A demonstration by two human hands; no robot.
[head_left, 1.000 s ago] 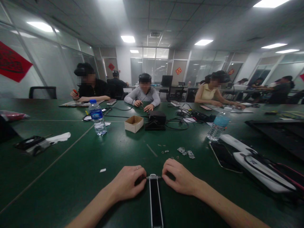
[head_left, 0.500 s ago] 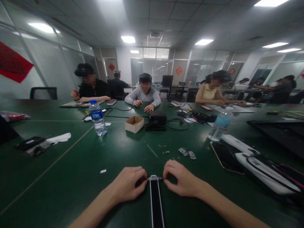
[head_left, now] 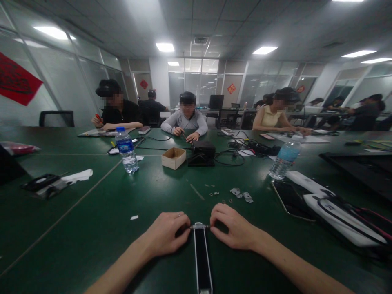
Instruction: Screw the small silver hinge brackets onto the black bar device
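A long, narrow frame (head_left: 202,257) with a black middle and silver side edges lies lengthwise in front of me. Across its far end runs a thin metal rod (head_left: 199,226). My left hand (head_left: 168,232) pinches the rod's left end between thumb and fingers, a ring on one finger. On the opposite side my right hand (head_left: 231,228) is closed in a pinch at the right end. The fingertips hide the rod's tips. Small metal brackets (head_left: 241,194) and several tiny rings (head_left: 216,193) lie on the green table beyond my hands.
A small open box (head_left: 173,158) stands beside a black device (head_left: 201,153). Water bottles stand at left (head_left: 127,151) and right (head_left: 285,158). A phone (head_left: 290,200) and a white tool-like body with cables (head_left: 339,220) lie right. Co-workers sit across the table.
Both hands keep their pinch at the rod. The view has shifted slightly, and the frame's near end now shows at the bottom. The right-hand co-worker's hands have moved a little.
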